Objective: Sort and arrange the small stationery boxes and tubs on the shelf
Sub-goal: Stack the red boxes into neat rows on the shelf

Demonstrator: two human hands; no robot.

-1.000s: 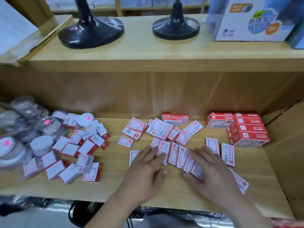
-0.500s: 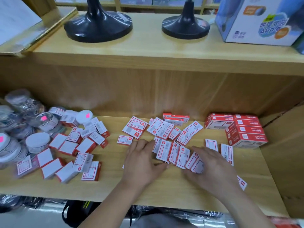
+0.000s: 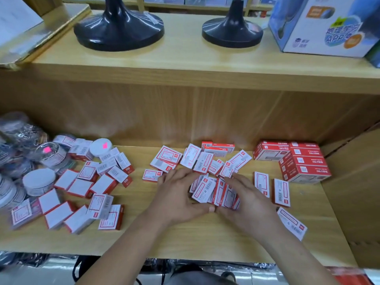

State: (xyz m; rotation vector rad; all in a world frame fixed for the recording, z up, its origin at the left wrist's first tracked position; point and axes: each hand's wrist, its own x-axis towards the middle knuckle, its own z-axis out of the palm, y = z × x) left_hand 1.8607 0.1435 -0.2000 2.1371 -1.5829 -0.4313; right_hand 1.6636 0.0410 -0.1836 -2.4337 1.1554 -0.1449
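The fingers (image 3: 182,175) of the left hand (image 3: 178,199) lie nearly straight and relaxed, grasping nothing, laid against the left side of a bunch of small red-and-white boxes (image 3: 207,190) in the middle of the lower shelf board (image 3: 185,239). From my screen I read the right hand (image 3: 254,203) the same way: its fingers (image 3: 234,182) are stretched out over the right side of that bunch, curled round nothing. The two thumbs meet at the near edge of the bunch, so the boxes sit hemmed between both palms, some tipped on edge, some overlapping.

Just beyond the hands, farther back, I see a loose scatter of like boxes (image 3: 205,161) lying at all angles, and a single box (image 3: 152,175) just left of the left fingertips. To the right, two flat boxes (image 3: 281,192) lie side by side, apart from the bunch, and a lone box (image 3: 292,224) lies nearer the front edge, beside the right wrist. At the far right stands a neat stack of larger red cartons (image 3: 302,163). On the left a second heap of boxes (image 3: 90,194) spreads out, many white side up, with round tubs (image 3: 39,181) beside it at the far left, some blurred. On the upper shelf (image 3: 185,58) stand two black round bases (image 3: 119,31) and a blue-and-white carton (image 3: 320,29).
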